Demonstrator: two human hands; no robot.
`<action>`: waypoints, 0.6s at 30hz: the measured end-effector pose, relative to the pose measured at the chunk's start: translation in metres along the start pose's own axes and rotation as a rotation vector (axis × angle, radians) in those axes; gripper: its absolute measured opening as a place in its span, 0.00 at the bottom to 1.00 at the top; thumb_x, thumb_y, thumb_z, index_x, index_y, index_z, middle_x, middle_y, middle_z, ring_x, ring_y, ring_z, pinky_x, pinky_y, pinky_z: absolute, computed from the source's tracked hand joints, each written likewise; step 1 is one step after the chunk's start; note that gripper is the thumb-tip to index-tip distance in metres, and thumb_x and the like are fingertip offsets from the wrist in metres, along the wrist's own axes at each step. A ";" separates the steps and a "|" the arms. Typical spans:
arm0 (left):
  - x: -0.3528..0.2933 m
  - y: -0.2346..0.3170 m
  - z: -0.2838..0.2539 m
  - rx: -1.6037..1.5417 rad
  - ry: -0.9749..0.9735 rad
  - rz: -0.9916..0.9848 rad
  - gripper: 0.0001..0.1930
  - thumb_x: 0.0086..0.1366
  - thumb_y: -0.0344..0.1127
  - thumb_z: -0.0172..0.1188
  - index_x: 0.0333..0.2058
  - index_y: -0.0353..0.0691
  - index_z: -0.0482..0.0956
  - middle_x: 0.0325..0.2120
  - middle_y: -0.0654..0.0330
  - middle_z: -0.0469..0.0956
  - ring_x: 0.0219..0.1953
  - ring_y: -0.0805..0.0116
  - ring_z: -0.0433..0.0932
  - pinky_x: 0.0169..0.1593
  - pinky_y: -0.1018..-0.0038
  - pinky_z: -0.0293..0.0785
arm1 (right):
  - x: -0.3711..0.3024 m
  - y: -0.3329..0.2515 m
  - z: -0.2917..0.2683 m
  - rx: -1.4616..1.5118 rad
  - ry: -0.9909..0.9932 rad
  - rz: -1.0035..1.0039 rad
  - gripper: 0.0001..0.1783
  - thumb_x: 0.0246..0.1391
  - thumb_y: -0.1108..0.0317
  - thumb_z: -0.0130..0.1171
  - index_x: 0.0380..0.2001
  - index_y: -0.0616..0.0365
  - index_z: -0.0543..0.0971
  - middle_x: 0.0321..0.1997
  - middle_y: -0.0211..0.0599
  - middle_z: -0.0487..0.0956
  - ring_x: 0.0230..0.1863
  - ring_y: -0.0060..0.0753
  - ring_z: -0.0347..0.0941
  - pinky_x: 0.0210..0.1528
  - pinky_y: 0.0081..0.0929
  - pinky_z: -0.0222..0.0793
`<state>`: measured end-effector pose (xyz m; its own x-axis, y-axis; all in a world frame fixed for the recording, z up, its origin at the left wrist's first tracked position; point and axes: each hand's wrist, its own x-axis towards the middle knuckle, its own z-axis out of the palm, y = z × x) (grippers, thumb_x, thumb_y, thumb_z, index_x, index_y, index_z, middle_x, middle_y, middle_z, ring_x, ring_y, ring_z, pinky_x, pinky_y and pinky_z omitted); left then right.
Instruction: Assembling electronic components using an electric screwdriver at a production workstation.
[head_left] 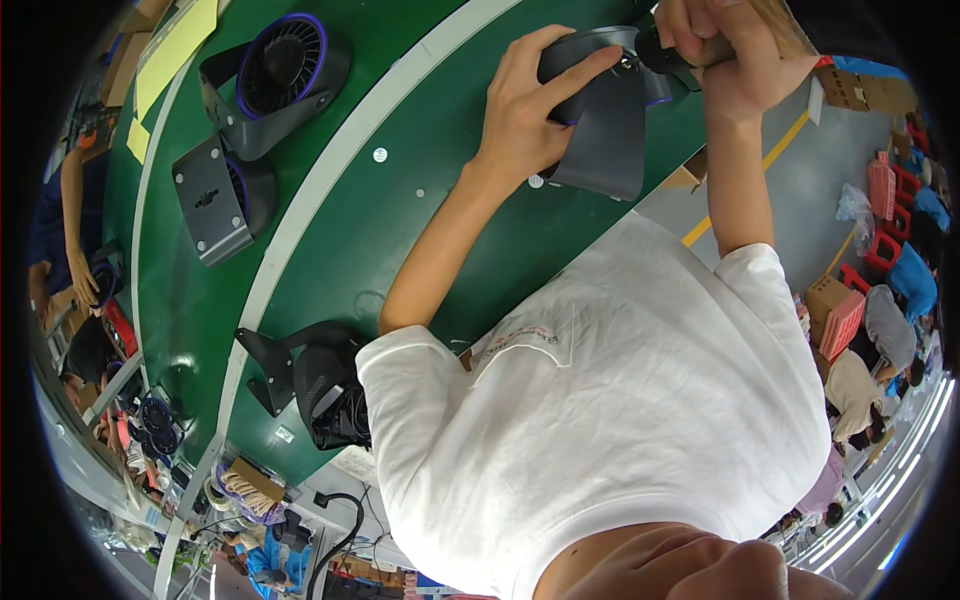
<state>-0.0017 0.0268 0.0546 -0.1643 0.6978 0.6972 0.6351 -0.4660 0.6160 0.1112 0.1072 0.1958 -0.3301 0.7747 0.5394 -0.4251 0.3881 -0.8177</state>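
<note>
At the far edge of the view, my left hand point(530, 105) grips a dark grey desk fan point(575, 50). Its fingers spread over the round housing, one fingertip resting by the pivot screw. The fan's flat grey stand bracket point(605, 145) points toward me over the green work surface point(400, 200). My right hand point(740, 55) is closed around a screwdriver, apparently a powered one point(658, 52), its dark nose pressed against the side of the fan at the pivot. Most of that tool's body lies hidden behind my fingers or beyond the picture's edge.
Two more grey fans, one with a purple ring point(285, 65) and one showing its base plate point(210, 200), lie past a pale rail point(320, 180). Another dark fan point(330, 395) sits by my left sleeve. A co-worker's arm point(75, 220) reaches in at far left.
</note>
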 end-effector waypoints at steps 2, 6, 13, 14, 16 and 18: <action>0.001 -0.001 -0.002 -0.007 -0.018 -0.004 0.34 0.37 0.28 0.74 0.50 0.53 0.84 0.50 0.53 0.73 0.47 0.54 0.76 0.50 0.64 0.76 | -0.002 -0.001 0.002 0.000 -0.022 0.026 0.31 0.53 0.74 0.55 0.58 0.65 0.55 0.13 0.30 0.64 0.09 0.25 0.59 0.14 0.21 0.58; 0.001 0.000 0.000 -0.035 -0.018 -0.006 0.34 0.37 0.28 0.74 0.50 0.52 0.84 0.50 0.53 0.73 0.48 0.54 0.76 0.50 0.64 0.75 | -0.001 0.006 -0.002 0.058 -0.099 0.049 0.31 0.52 0.75 0.57 0.57 0.64 0.55 0.14 0.31 0.64 0.10 0.25 0.60 0.14 0.21 0.58; 0.005 0.013 -0.008 -0.048 -0.049 -0.162 0.39 0.41 0.21 0.68 0.56 0.56 0.77 0.49 0.55 0.72 0.47 0.52 0.74 0.49 0.61 0.75 | -0.011 0.014 -0.007 0.190 -0.045 0.085 0.31 0.52 0.75 0.59 0.56 0.63 0.56 0.16 0.32 0.66 0.12 0.25 0.62 0.15 0.21 0.60; 0.008 0.017 -0.006 -0.090 -0.067 -0.257 0.38 0.45 0.21 0.68 0.58 0.54 0.75 0.50 0.55 0.72 0.48 0.52 0.74 0.49 0.61 0.75 | -0.009 0.012 -0.014 0.214 -0.034 0.060 0.31 0.52 0.76 0.59 0.56 0.64 0.56 0.16 0.33 0.66 0.12 0.24 0.62 0.16 0.21 0.60; 0.008 0.011 -0.003 -0.130 -0.086 -0.343 0.37 0.50 0.21 0.68 0.60 0.52 0.72 0.50 0.55 0.72 0.49 0.53 0.74 0.50 0.60 0.75 | -0.001 0.005 -0.037 0.197 0.043 -0.044 0.31 0.53 0.76 0.59 0.57 0.64 0.57 0.17 0.33 0.67 0.13 0.24 0.63 0.16 0.21 0.61; -0.008 -0.011 -0.003 -0.575 -0.027 -0.684 0.30 0.61 0.32 0.63 0.63 0.47 0.68 0.53 0.54 0.71 0.52 0.51 0.74 0.53 0.59 0.76 | 0.009 0.005 -0.058 0.214 0.159 -0.206 0.31 0.53 0.77 0.60 0.57 0.64 0.59 0.18 0.34 0.69 0.14 0.24 0.65 0.16 0.21 0.61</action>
<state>-0.0096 0.0243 0.0434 -0.3458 0.9324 0.1050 -0.0727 -0.1382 0.9877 0.1547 0.1451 0.1845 -0.0901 0.7655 0.6371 -0.6423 0.4443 -0.6245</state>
